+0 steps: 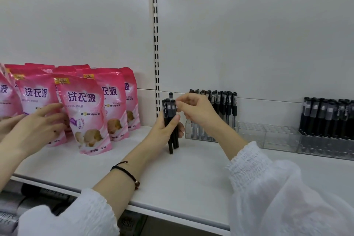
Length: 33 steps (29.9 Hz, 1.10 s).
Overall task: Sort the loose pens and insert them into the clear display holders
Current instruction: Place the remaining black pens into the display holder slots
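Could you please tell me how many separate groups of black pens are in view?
3: a bundle gripped upright in the left hand; a row in the clear holder behind the right hand; another row at the far right, partly cropped.

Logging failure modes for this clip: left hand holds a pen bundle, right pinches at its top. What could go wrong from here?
1. The right hand pinches a cap in the pen bundle while the left hand grips it mid-barrel. Pulling could drag neighbouring pens out and scatter them on the shelf.
2. The right forearm crosses in front of the partly filled holder. Swinging toward the empty holder might knock its standing pens.
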Available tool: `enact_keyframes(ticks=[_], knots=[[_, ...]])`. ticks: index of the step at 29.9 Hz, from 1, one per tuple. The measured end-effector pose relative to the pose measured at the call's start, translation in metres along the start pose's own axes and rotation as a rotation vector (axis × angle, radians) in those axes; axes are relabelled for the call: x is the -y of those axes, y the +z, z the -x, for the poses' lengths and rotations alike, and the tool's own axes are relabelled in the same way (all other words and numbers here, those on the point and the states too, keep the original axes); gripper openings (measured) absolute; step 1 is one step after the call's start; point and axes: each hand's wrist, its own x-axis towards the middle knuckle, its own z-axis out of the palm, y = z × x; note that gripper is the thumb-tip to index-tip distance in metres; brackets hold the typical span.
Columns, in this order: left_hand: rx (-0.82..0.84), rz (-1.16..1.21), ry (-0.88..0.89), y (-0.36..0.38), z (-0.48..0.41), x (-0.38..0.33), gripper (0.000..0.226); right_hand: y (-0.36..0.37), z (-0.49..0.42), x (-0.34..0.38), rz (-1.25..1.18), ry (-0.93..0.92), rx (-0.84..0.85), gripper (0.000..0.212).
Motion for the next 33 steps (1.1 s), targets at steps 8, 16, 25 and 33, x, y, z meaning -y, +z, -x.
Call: enact_keyframes(ticks=[8,16,25,33], knots=[[0.003,-0.035,-0.113,0.000,0.001,0.004,0.009,-0.008,0.005,-0.020,0.267,0.067,-0.006,0.009],[-0.025,-0.256,-0.063,0.002,0.000,0.007,0.018,-0.037,0.033,-0.022,0.905,-0.030,0.193,0.019],[0.011,-1.108,0.151,0.057,0.004,-0.027,0.023,-0.094,0.074,-0.017,1.231,-0.097,0.226,0.036],[0.072,-1.664,0.276,0.162,0.003,-0.044,0.021,-0.199,0.137,-0.003,1.274,-0.042,0.134,0.037]])
